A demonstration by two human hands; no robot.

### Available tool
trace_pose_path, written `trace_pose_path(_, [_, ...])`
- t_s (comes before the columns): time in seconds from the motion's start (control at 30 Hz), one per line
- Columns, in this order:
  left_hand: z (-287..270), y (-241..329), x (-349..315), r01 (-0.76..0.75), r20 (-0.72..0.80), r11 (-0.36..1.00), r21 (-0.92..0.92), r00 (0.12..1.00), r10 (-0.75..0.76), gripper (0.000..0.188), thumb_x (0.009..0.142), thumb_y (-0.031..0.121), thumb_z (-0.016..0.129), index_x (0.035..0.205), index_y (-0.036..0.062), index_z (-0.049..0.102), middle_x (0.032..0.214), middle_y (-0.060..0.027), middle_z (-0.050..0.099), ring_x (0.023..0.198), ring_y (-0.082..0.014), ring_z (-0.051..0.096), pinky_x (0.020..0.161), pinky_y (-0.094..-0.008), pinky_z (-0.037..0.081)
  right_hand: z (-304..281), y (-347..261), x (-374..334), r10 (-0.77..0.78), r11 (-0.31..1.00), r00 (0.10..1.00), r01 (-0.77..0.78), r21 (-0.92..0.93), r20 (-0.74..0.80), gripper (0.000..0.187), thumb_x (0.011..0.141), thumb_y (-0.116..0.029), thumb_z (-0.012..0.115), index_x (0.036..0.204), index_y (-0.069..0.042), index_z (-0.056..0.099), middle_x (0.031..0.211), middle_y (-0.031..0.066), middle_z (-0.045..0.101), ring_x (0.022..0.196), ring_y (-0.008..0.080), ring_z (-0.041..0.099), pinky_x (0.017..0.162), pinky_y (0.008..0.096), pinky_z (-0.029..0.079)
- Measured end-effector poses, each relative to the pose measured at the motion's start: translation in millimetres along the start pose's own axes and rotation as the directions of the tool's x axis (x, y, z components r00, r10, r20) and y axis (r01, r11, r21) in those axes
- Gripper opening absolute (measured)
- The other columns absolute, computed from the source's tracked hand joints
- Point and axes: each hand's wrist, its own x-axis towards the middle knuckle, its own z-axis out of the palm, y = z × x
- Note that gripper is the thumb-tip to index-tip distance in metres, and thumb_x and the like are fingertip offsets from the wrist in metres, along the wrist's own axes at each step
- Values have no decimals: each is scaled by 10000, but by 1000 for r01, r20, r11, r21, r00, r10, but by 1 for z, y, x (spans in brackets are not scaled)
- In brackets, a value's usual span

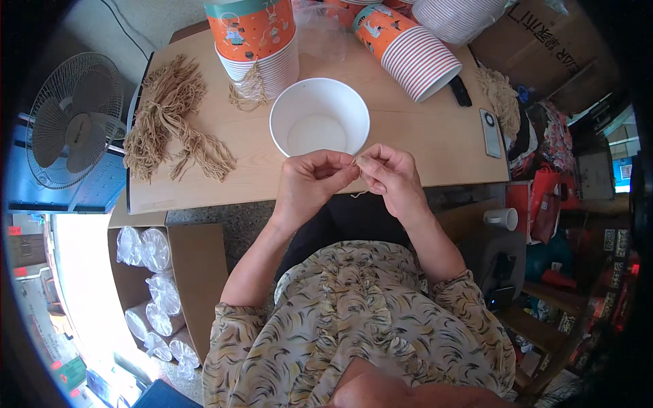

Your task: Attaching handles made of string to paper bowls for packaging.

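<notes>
My left hand [307, 183] and my right hand [396, 178] meet above the table's front edge, thumbs and fingertips pinched together. Between the fingertips is a thin tan string [358, 195], mostly hidden, with a short loose end showing below. Just beyond my hands stands a white paper bucket [281, 121], open side up. Tan strings lie in a large tangled bundle [170, 112] on the left of the table. A smaller clump of string [249, 92] rests against an upright stack of orange-printed paper buckets [255, 30].
Another bucket stack [422, 64] lies on its side at the back right, near a black object [460, 90] and a phone [490, 132]. A fan [78, 126] stands left. Below it, a cardboard box [197, 279] holds plastic-wrapped stacks. A white mug [502, 218] sits right.
</notes>
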Motion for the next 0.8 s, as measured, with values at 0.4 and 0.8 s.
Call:
trace_pose_path(0.4, [-6, -1, -2, 22, 46, 1000, -7, 999, -21, 134, 950, 53, 679, 1039, -45, 699, 920, -64, 726, 839, -99, 685, 767, -228, 574, 5, -3, 4, 3, 996, 1000, 0, -92, 28, 188, 1027, -185, 561, 1051, -5, 607, 725, -19, 543, 539, 24, 422, 451, 182, 319])
trace_pose_path(0.8, [-5, 3, -3, 8, 51, 999, -38, 999, -6, 93, 979, 33, 621, 1044, -32, 638, 913, -77, 718, 848, -113, 697, 774, -244, 587, 3, 1, -3, -2, 994, 997, 10, -107, 75, 184, 987, -116, 606, 1098, 29, 627, 684, -41, 530, 512, 2, 387, 428, 181, 285])
